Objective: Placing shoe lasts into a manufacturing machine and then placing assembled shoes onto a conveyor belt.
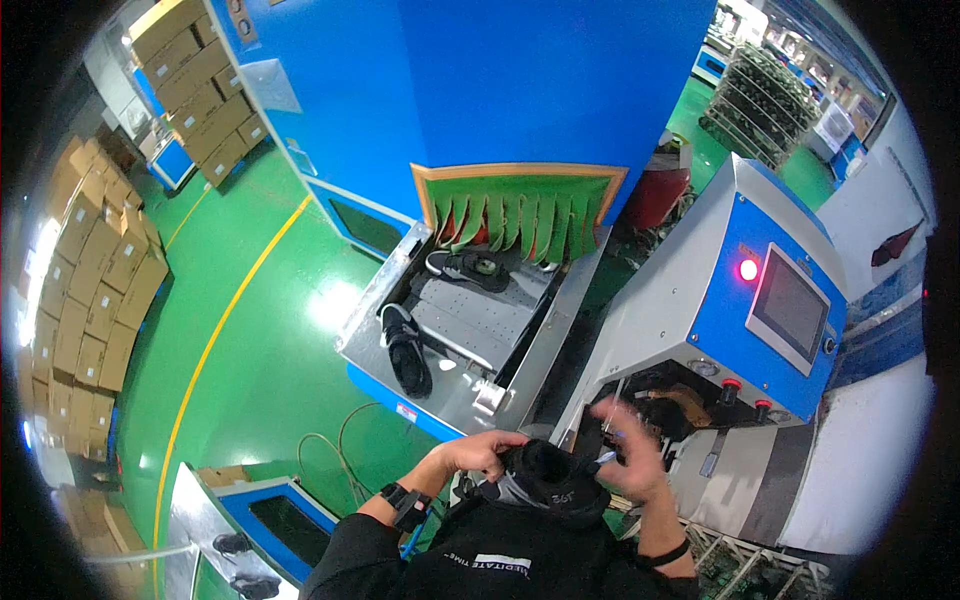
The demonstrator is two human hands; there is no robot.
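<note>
Close to my chest, a black shoe is held with its dark opening facing up. My left hand grips its left side, fingers closed on the edge. Just right of the shoe is my right hand, raised and slightly blurred, thumb and fingers apart. A small whitish bit shows by its thumb, too unclear to name. Ahead, a black shoe with light trim lies on the metal front of a blue machine. Another dark shoe rests on its perforated plate, near the green strip curtain.
To the right stands a slanted control cabinet with a screen, a lit red lamp and red knobs. Cardboard boxes are stacked at the left. A low blue and white unit stands at lower left. A wire rack is at far right.
</note>
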